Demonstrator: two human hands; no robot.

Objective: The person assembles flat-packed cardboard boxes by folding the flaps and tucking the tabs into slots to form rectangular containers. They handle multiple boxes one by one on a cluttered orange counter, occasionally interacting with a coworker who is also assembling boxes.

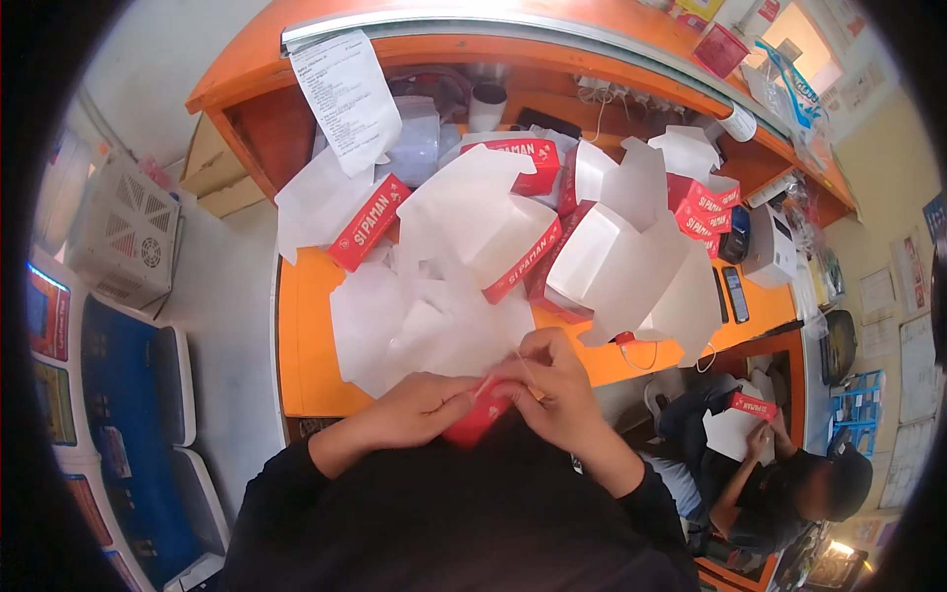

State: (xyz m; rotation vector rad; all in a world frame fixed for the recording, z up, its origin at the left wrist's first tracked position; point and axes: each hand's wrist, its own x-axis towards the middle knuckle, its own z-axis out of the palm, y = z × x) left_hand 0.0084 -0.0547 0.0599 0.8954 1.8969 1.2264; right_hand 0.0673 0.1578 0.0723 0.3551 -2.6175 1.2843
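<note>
Fingers of left hand (419, 403) and right hand (552, 385) pinched shut on a flat red-and-white cardboard box blank (480, 416), low in the frame's centre, just above the black-sleeved lap. Directly above, loose white paper sheets (414, 321) spread over an orange wooden desk (301, 340). Farther up, folded white cartons with red bands (592, 247) piled across the middle. Printed paper sheet (345, 94) hanging at upper centre-left. Grey floor (222, 316) and a white vented crate (123, 232) at left; a seated person (769, 483) at lower right.
</note>
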